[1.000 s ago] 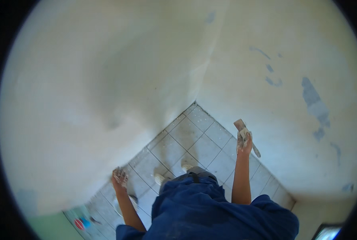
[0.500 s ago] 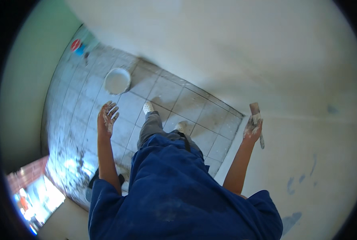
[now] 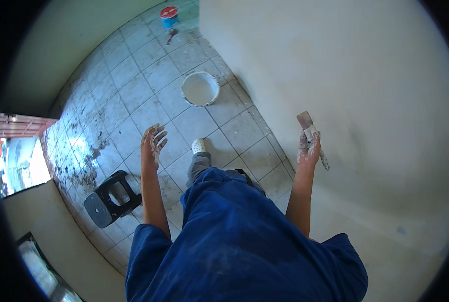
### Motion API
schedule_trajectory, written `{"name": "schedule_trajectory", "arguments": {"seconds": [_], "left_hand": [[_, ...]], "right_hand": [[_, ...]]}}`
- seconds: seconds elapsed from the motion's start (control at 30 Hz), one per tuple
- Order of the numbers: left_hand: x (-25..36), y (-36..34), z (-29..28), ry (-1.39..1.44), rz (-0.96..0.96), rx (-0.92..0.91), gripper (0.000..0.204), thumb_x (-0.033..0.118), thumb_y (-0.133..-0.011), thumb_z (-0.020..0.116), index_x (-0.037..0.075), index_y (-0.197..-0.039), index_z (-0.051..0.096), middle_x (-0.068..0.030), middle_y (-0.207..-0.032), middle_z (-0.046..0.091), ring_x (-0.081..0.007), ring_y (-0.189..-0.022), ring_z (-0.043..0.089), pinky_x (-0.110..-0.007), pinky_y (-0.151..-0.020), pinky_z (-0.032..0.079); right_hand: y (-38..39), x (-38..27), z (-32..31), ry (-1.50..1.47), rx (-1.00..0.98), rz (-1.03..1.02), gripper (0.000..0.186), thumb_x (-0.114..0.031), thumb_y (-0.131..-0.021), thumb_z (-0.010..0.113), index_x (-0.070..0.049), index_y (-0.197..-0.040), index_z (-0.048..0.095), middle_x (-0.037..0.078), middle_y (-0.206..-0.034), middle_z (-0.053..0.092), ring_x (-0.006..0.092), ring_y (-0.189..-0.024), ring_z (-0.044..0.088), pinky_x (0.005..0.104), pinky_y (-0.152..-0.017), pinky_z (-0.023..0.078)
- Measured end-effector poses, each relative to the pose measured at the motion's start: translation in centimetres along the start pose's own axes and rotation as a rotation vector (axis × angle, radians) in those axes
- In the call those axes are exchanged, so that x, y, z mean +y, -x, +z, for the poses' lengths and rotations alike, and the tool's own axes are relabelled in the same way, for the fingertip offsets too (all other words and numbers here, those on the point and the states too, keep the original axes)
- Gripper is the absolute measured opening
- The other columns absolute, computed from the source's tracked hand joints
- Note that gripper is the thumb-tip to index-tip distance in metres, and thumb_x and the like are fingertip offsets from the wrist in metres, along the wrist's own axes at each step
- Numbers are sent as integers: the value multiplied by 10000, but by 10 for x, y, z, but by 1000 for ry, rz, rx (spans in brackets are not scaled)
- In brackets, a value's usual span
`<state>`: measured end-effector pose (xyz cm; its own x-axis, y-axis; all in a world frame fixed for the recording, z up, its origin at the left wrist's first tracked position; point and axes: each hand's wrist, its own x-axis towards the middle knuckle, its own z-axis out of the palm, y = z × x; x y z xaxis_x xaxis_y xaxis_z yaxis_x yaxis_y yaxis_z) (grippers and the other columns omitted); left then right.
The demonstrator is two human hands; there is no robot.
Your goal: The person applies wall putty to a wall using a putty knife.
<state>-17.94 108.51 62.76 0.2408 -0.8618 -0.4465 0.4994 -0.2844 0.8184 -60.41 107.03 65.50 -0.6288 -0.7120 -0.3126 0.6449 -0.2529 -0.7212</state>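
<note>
My right hand (image 3: 309, 148) is closed on a putty-smeared scraper (image 3: 304, 119), its blade pointing up and its handle hanging out below, beside the cream wall (image 3: 380, 80). My left hand (image 3: 153, 142) is raised over the tiled floor with its fingers apart and nothing in it, coated in white putty. On the floor ahead stands a white tub (image 3: 200, 89) of pale, smooth material. A white perforated clog (image 3: 198, 145) shows below my grey trousers.
A small red and blue bucket (image 3: 169, 18) stands at the far top, a dark tool (image 3: 172, 35) beside it. A black plastic stool (image 3: 111, 200) lies or stands at lower left, near dark floor smears (image 3: 81, 168). A bright doorway (image 3: 25, 161) opens on the far left.
My view has swung left from the wall corner, bringing the tub, stool and doorway into sight. My left hand has risen and its fingers spread; the scraper stays in my right hand.
</note>
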Motion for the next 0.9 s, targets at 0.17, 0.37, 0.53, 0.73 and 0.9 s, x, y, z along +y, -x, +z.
{"name": "schedule_trajectory", "arguments": {"seconds": [0.17, 0.37, 0.53, 0.73, 0.9], "left_hand": [[22, -37, -15, -28, -22, 83, 402, 277, -807, 429, 16, -1112, 413, -110, -1075, 468, -198, -949, 467, -320, -791, 371], [36, -91, -1, -20, -57, 101, 400, 273, -791, 464, -4, -1078, 431, -119, -1011, 504, -210, -905, 493, -331, -788, 380], [24, -135, 22, -28, -111, 85, 370, 260, -796, 457, 1, -1061, 439, -121, -994, 511, -209, -891, 500, -332, -774, 389], [23, -172, 77, 23, -182, 74, 335, 244, -797, 454, 16, -1042, 451, -105, -983, 520, -198, -874, 509, -323, -752, 398], [8, -208, 76, 88, -230, 112, 327, 243, -801, 444, 27, -1046, 452, -101, -987, 514, -191, -875, 508, -307, -739, 406]], "right_hand": [[-27, 37, 51, 38, -94, 103, 313, -70, -751, 516, -9, -1027, 382, 132, -980, 460, 238, -907, 491, 353, -801, 446], [-25, 82, 120, 295, -26, 118, 407, -38, -744, 503, -23, -1113, 332, 135, -1021, 444, 238, -931, 485, 361, -779, 454], [-45, 120, 136, 396, -26, 159, 371, -67, -741, 524, -44, -1080, 376, 120, -954, 500, 233, -873, 527, 359, -740, 468], [-106, 171, 150, 473, -25, 315, 380, -36, -719, 538, -55, -1070, 394, 97, -926, 513, 211, -833, 533, 317, -702, 459], [-156, 243, 146, 558, -84, 386, 337, -41, -693, 573, -41, -1002, 439, 74, -865, 518, 160, -766, 532, 271, -646, 451]]}}
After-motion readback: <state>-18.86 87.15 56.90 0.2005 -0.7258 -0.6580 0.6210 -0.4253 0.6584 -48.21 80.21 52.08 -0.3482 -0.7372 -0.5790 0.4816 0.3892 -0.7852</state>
